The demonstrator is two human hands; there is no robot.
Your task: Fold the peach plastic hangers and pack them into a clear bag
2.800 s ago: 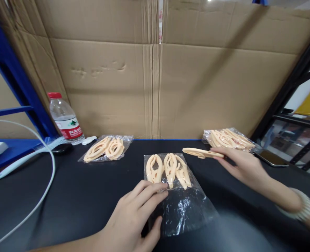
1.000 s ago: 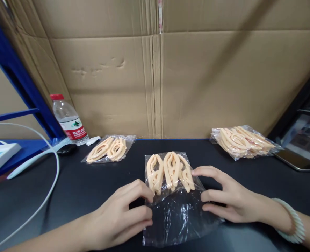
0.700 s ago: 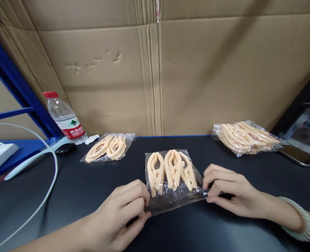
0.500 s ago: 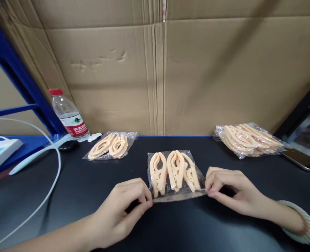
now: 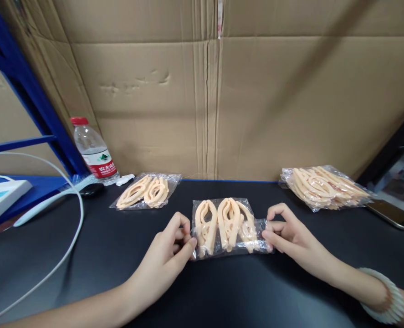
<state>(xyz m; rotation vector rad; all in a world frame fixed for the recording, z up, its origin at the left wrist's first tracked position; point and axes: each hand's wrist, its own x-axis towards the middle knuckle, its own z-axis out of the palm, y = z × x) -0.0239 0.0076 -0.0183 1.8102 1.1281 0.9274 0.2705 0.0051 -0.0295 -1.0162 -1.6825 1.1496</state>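
Note:
A clear plastic bag [image 5: 261, 230] lies on the black table in front of me, with cream-coloured folding hangers [image 5: 229, 221] inside it. Its near edge is folded up over the lower part of the hangers. My left hand [image 5: 169, 255] pinches the bag's near left corner between thumb and fingers. At the near right corner, my right hand [image 5: 295, 237] holds the folded plastic in the same way. Another bag of hangers [image 5: 143, 191] lies behind, to the left. A pile of bagged hangers [image 5: 326, 187] sits at the back right.
A red-capped water bottle [image 5: 97, 155] stands at the back left by a blue metal frame [image 5: 34, 100]. A white cable [image 5: 80, 214] loops over the left side. A phone-like device [image 5: 393, 214] lies at the right edge. Cardboard [image 5: 147, 109] walls the back.
The bag's near edge, flat toward me before, is now turned up over the hangers. Both hands have moved slightly up with it, still holding the corners.

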